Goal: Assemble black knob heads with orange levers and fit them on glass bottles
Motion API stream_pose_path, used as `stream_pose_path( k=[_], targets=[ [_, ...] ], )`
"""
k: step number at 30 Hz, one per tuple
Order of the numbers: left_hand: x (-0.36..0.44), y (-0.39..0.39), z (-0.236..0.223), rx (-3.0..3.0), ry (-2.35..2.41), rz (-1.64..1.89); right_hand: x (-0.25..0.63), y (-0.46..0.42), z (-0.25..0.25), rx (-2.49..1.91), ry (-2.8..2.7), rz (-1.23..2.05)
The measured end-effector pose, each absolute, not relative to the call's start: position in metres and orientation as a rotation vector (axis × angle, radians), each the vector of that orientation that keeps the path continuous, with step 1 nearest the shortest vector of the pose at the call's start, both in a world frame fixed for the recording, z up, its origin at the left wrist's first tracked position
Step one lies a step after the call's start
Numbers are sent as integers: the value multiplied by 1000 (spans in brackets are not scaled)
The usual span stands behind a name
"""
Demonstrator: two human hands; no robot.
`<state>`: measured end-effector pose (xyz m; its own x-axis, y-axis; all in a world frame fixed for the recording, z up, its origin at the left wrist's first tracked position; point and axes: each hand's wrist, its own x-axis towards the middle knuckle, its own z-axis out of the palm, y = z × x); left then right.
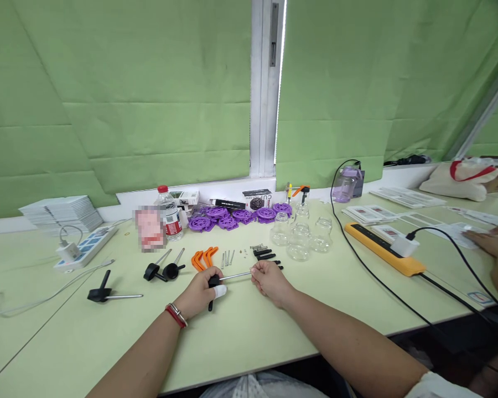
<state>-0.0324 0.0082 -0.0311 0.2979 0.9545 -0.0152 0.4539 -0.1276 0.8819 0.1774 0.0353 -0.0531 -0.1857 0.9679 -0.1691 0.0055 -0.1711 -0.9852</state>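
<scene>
My left hand (201, 292), a white cover on its thumb, is closed around a black plastic head (214, 281) with a thin metal rod (234, 276) sticking out to the right. My right hand (270, 283) pinches the rod's far end; whether a small part sits in those fingertips is hidden. Just beyond my hands lie orange curved levers (205, 258), metal pins (227, 258), small springs (257, 248) and black cylindrical pieces (264, 255). More black heads with metal rods lie to the left, one (103, 291) apart from two others (172, 270).
Purple wheel-shaped parts (228, 220) lie at the back. Clear glass bottles (299, 246) stand right of them. A water bottle (172, 218) and a white power strip (87, 250) are leftward. An orange power strip (382, 249) with cables lies right, near another person's hand (496, 243).
</scene>
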Motion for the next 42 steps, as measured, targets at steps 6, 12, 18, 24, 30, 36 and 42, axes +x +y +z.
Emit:
stream_pose_path(
  k=[6,12,18,24,30,36,42],
  targets=[
    [-33,9,-32,1724,1285,760,177,40,-65,-1253,-1344,1375],
    [-34,10,-35,1684,1254,788,177,43,-72,-1215,-1436,1247],
    [-33,9,-33,1700,1257,807,176,38,-58,-1238,-1325,1425],
    [-33,10,-32,1718,1267,791,178,34,-47,-1202,-1308,1474],
    [-33,10,-32,1733,1276,796,179,35,-48,-1153,-1239,1505],
    [-35,10,-33,1711,1260,808,180,38,-53,-1125,-1208,1524],
    [-35,11,-34,1709,1246,831,182,39,-55,-1111,-1193,1541]
  ],
)
